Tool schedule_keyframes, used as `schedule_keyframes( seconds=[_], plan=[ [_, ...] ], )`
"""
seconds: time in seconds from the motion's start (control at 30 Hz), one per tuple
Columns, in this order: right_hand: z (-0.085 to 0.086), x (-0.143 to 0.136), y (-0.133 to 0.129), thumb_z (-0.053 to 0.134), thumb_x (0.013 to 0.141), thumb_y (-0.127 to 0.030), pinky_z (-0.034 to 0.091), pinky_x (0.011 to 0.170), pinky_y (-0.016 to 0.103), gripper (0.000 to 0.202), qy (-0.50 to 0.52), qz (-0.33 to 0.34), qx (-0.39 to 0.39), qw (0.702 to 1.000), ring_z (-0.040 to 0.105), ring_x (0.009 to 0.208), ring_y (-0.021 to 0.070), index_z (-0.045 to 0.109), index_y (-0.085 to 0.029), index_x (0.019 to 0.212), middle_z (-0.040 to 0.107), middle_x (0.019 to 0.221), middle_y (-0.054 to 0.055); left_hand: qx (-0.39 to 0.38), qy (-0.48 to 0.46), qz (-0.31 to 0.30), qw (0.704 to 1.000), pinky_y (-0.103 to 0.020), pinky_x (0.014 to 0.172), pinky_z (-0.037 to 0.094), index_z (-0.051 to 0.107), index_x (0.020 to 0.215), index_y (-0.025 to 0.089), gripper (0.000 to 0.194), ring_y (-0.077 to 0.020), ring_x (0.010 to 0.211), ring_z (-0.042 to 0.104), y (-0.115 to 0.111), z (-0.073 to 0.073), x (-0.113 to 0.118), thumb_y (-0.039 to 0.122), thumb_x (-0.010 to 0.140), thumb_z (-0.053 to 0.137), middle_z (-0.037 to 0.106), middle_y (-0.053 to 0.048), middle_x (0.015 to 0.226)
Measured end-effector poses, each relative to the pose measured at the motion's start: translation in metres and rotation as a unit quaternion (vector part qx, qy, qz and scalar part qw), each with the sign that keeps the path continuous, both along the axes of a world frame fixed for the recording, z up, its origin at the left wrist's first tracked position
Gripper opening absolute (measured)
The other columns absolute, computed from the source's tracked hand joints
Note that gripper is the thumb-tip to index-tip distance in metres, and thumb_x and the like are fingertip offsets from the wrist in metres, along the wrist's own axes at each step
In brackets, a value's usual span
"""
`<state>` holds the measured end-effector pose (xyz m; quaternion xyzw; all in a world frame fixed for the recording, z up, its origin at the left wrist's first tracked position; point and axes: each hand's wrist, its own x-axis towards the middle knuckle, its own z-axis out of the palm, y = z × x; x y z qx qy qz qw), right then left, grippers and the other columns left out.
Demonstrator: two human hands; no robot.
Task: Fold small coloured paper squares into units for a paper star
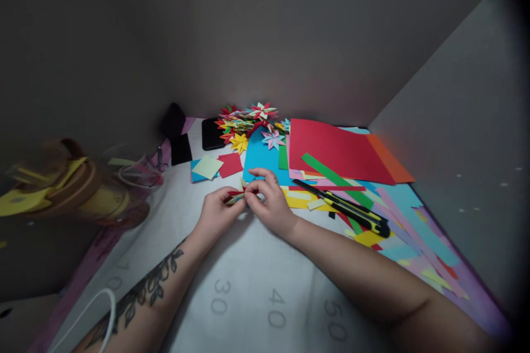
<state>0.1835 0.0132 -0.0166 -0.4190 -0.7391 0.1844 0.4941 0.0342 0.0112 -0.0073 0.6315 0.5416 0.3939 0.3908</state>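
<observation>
Near the middle of the white mat (244, 292), my left hand (220, 208) and my right hand (271, 201) meet over a small folded paper piece (237, 196) in red and pale green. Fingers of both hands pinch it, and they cover part of it. Just beyond my hands lie small squares of paper: pale green (208, 167), red (230, 165) and blue. A blue sheet (263, 160) lies behind my right hand. Further back is a pile of folded paper stars (240, 121) in several colours, with a yellow star (239, 143) at its front.
On the right are a large red sheet (335, 151), a yellow and black cutter (351, 212) and many coloured strips (418, 231). A dark phone (212, 134) lies at the back. A container with a brown rim (105, 198) and a clear cup (138, 172) stand left.
</observation>
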Motion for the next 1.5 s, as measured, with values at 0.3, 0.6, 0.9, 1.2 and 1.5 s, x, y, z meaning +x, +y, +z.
schedule_keyframes(
  seconds=[0.3, 0.6, 0.9, 1.2, 1.5],
  plan=[
    [0.0, 0.002, 0.002, 0.05, 0.082, -0.017, 0.037, 0.093, 0.039, 0.009, -0.006, 0.005, -0.013, 1.0, 0.047, 0.11, 0.0212, 0.056, -0.02, 0.076, 0.054, 0.108, 0.008, -0.009, 0.014, -0.006, 1.0, -0.021, 0.057, 0.042, 0.065, 0.07, 0.013, 0.017, -0.0137, 0.063, 0.056, 0.001, 0.0, -0.001, 0.03, 0.069, 0.062, 0.065, -0.002, 0.066],
    [-0.009, -0.003, 0.009, 0.054, 0.079, -0.022, 0.043, 0.083, 0.033, 0.003, 0.138, 0.018, -0.149, 0.979, 0.052, 0.098, 0.0179, 0.051, -0.021, 0.081, 0.056, 0.099, 0.005, -0.053, 0.005, 0.01, 0.999, -0.019, 0.045, 0.028, 0.057, 0.059, 0.012, 0.027, -0.0079, 0.049, 0.04, -0.001, -0.004, -0.001, 0.037, 0.069, 0.063, 0.047, 0.003, 0.05],
    [-0.011, -0.007, 0.013, 0.066, 0.067, -0.027, 0.04, 0.049, 0.019, 0.045, 0.327, 0.105, -0.34, 0.876, 0.05, 0.054, 0.0073, 0.04, -0.024, 0.104, 0.053, 0.075, -0.006, -0.121, -0.065, -0.011, 0.99, -0.019, 0.047, 0.03, 0.061, 0.07, 0.011, 0.024, -0.0083, 0.05, 0.043, 0.002, -0.008, -0.002, 0.035, 0.067, 0.064, 0.054, 0.002, 0.056],
    [-0.009, -0.006, 0.012, 0.061, 0.071, -0.023, 0.042, 0.053, 0.021, 0.057, 0.346, 0.095, -0.336, 0.871, 0.054, 0.059, 0.009, 0.032, -0.026, 0.119, 0.058, 0.08, -0.004, -0.179, -0.142, -0.01, 0.973, -0.02, 0.05, 0.035, 0.063, 0.069, 0.011, 0.021, -0.0095, 0.05, 0.049, 0.006, -0.006, -0.005, 0.031, 0.064, 0.066, 0.06, 0.0, 0.057],
    [-0.011, -0.005, 0.01, 0.058, 0.07, -0.017, 0.044, 0.061, 0.024, 0.055, 0.295, 0.071, -0.284, 0.909, 0.053, 0.065, 0.0102, 0.032, -0.025, 0.119, 0.051, 0.075, -0.005, -0.178, -0.208, -0.004, 0.962, -0.019, 0.052, 0.037, 0.063, 0.076, 0.011, 0.028, -0.0089, 0.053, 0.051, 0.007, -0.006, -0.004, 0.033, 0.061, 0.073, 0.063, -0.001, 0.063]
  ],
)
